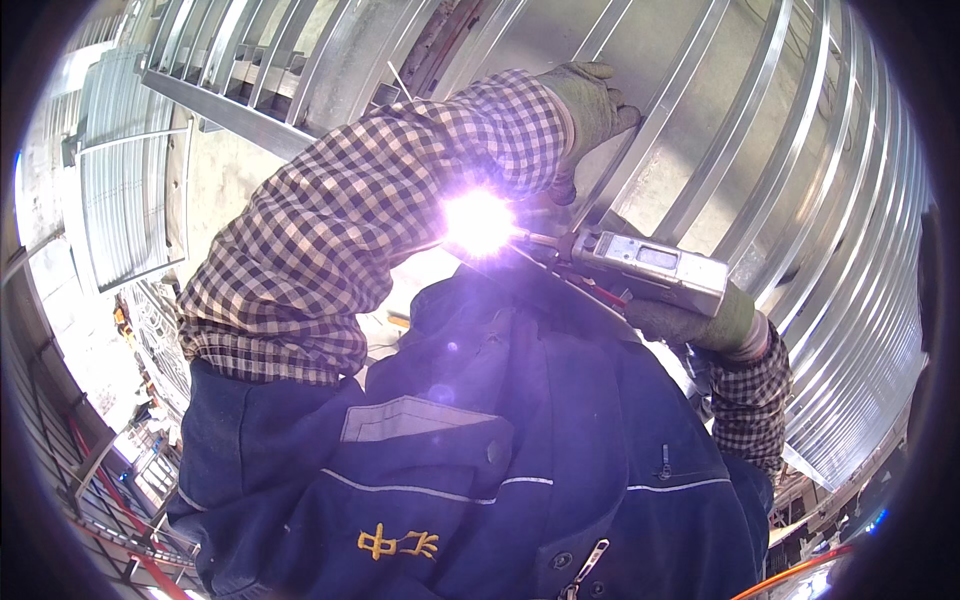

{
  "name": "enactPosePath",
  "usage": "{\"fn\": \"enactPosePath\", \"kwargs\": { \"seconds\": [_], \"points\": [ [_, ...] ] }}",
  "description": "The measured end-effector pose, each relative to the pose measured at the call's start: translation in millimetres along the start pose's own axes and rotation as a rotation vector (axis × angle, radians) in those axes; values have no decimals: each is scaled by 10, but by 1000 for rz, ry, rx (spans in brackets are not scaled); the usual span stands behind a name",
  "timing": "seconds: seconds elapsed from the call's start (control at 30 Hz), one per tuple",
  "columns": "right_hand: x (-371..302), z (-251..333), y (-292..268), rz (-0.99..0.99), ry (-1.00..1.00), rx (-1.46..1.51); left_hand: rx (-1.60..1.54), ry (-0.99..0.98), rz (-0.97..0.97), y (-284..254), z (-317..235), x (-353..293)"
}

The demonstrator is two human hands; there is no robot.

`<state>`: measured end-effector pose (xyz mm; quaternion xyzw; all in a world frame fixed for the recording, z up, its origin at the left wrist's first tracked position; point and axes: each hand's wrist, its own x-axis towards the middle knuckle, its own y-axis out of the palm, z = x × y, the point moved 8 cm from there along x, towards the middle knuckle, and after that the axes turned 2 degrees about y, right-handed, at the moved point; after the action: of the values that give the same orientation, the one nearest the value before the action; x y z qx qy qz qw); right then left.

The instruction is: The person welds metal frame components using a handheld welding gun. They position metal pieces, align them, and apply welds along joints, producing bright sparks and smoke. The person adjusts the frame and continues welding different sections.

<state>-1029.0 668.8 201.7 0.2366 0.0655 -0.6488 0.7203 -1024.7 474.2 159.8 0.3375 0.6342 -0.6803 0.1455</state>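
Note:
A blinding white-violet welding arc [480,222] burns near the middle, in front of my chest. A thin nozzle leads from it to a boxy silver-grey welding gun [655,268]. My right hand [690,322], in a grey-green glove, is closed round the underside of this gun; the gun's body hides part of the fingers. Farther off, my left hand [590,112] wears a similar glove and reaches across to the metal bars [690,75]. Its fingers are apart, near or against a bar, and I see nothing held. Glare hides the spot being welded.
Long parallel metal bars fill the far and right side. At the upper left, a steel frame [230,115] with slats stands near a stack of metal sheets [125,160]. An orange cable [800,572] runs at the lower right. My dark blue jacket [450,440] fills the lower middle.

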Motion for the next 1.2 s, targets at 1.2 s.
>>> {"fn": "enactPosePath", "kwargs": {
  "seconds": [1.2],
  "points": [
    [-1008, 300, -275, -260, 114, -350, -32, -28, -52, -74, 51, 182]
  ]
}}
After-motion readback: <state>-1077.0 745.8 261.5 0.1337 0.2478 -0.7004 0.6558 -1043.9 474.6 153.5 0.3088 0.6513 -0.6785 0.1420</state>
